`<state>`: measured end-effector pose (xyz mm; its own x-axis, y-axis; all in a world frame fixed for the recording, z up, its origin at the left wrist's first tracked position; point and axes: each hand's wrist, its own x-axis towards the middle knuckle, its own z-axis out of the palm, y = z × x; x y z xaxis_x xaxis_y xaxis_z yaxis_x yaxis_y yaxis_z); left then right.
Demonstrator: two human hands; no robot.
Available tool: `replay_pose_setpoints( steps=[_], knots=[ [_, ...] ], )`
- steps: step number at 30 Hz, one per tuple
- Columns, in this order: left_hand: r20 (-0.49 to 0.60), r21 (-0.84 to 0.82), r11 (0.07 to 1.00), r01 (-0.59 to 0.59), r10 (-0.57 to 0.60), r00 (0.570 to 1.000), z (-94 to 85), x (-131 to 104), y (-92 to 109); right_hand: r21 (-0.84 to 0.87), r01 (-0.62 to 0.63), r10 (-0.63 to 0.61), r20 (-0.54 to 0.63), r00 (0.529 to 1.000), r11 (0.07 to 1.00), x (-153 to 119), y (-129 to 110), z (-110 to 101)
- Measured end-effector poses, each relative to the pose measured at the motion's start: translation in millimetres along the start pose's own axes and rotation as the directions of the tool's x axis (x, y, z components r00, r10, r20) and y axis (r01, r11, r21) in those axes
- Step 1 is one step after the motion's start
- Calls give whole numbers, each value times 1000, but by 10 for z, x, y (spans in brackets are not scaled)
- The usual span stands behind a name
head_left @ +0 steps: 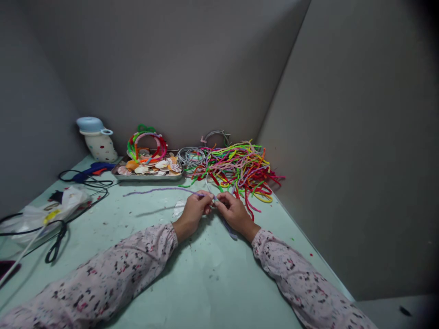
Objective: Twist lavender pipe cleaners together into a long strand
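Both my hands meet above the middle of the table, fingers pinched close together. A purple pipe cleaner (157,189) runs out leftward from my left hand (197,209), which grips it between thumb and fingers. My right hand (235,211) pinches a thin pale grey strand (208,183), perhaps wire, that rises from between the fingertips. Another purple fuzzy end (231,232) hangs below my right hand; whether it belongs to the same piece I cannot tell. The fingers hide the spot where purple and grey meet.
A heap of colourful pipe cleaners (240,167) lies beyond my hands, beside coiled grey wire (194,156). Wrapped hoops (161,148) rest on a tray (151,177) of seashells. Leftward are a bottle (101,146), a blue tool (92,171), black cables (55,246) and a plastic bag (73,198). Walls border the table.
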<state>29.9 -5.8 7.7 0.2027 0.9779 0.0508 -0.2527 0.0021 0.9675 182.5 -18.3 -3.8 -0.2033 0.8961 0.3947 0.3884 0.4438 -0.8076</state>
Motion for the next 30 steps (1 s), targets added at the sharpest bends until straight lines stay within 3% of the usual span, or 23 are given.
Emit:
replay_pose_setpoints(
  steps=[18,30],
  knots=[
    [18,-8,1000,4,-4,1000,-13,7,-43,102,-32,27,54,998,994,-6,4,1],
    [14,-56,997,56,-55,998,18,-7,-21,-66,-6,7,12,1000,998,-2,-70,-15]
  ],
)
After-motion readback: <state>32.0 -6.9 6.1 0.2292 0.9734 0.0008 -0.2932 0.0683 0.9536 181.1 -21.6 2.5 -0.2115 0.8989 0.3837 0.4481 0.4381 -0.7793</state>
